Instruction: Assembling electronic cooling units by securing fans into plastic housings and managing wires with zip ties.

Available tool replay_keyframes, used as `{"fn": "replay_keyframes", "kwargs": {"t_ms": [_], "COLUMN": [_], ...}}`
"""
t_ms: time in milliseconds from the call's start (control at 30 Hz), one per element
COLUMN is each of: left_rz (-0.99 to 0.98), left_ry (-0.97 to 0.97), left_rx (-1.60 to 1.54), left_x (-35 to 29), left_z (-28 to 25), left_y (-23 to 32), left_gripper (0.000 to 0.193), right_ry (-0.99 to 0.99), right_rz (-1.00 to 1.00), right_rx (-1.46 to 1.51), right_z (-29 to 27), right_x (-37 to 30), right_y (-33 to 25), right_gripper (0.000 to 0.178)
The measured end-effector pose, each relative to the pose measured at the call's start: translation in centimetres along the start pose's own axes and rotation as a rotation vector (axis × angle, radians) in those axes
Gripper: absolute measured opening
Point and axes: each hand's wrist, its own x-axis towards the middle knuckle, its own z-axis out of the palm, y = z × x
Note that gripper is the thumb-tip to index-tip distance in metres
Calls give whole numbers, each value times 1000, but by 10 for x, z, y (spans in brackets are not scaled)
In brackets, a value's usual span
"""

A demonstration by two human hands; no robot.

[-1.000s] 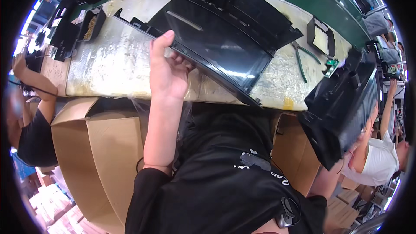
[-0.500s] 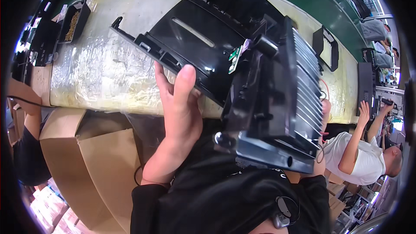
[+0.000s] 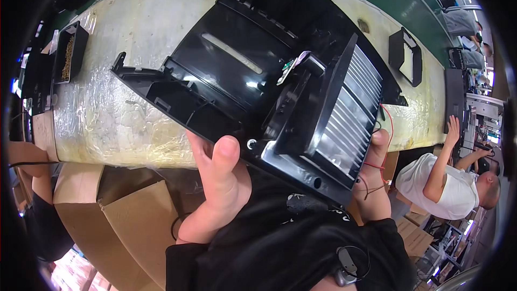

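Between my hands is a large black plastic housing, tilted over the near edge of the bench. My left hand grips its near left edge, thumb on top and fingers beneath. My right hand is closed on the right side, its fingers partly hidden by the part. On the housing's right half sits a slatted vent grille with pale, shiny bars. A small green circuit board is beside it. Red wires hang loose near my right hand.
The bench is covered in clear plastic film. A black bin of small brass-coloured pieces stands at far left, a black frame at right. An open cardboard box is below the edge. Co-workers are on both sides.
The housing has swung lower and left at its near left edge, and the grille now faces up more. My left hand has dropped slightly; more of my right hand shows.
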Motion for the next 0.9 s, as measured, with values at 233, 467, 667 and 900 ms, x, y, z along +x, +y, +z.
{"fn": "replay_keyframes", "kwargs": {"t_ms": [233,467,667,900], "left_rz": [5,32,34,61], "left_ry": [17,-42,21,-55], "left_rx": [25,8,146,232], "left_x": [-2,1,7,12], "left_z": [0,6,8,21], "left_y": [1,5,3,9], "left_gripper": [90,90,90,74], "right_ry": [-37,26,-66,-31], "right_rz": [-21,-59,18,-65], "right_rx": [69,-8,60,-290], "right_z": [0,-15,-35,-41], "right_x": [4,10,11,-6], "right_y": [4,7,4,14], "right_gripper": [72,64,59,83]}}
